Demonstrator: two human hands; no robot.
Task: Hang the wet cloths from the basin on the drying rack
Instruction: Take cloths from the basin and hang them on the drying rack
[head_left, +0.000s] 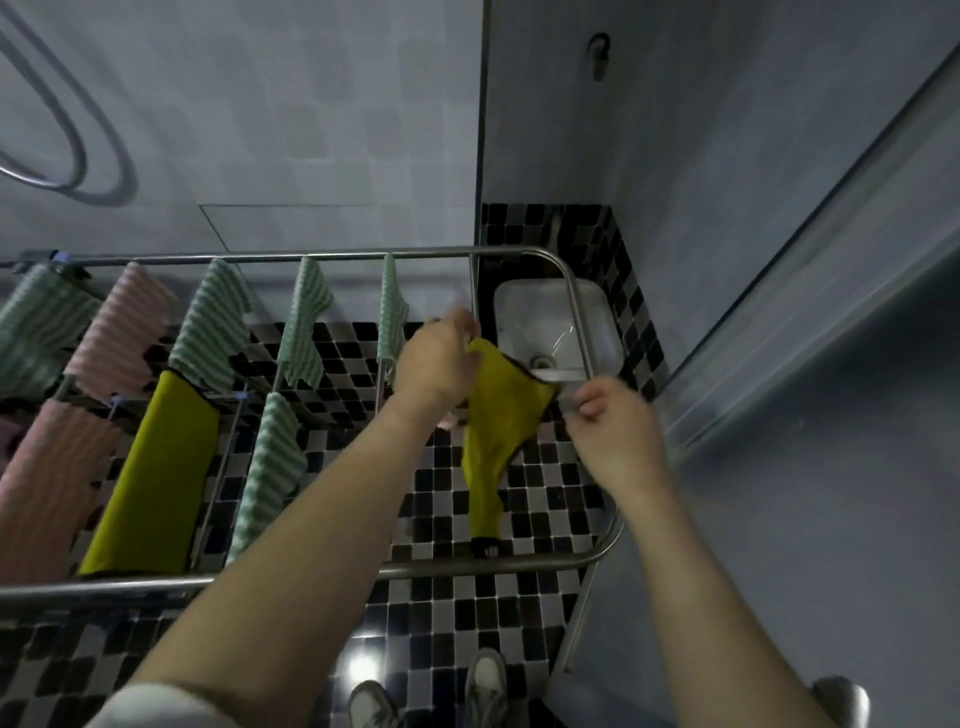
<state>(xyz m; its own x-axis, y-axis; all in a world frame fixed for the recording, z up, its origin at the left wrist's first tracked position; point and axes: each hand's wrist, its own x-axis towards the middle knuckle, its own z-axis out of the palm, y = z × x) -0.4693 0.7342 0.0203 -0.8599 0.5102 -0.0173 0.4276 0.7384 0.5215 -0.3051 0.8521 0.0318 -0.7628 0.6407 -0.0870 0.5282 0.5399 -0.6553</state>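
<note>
Cloth (498, 415) held over the drying rack (519, 564), beside the basin (530, 312).
Head view: left hand (436, 364) and right hand (608, 421) each pinch an upper corner; the hanging, bunched tail could slip between rails if released early.

Dim, bluish light; bright glare spot on the floor tiles (363, 662); motion-blurred right hand (613, 421); wide-angle bending at edges
</note>
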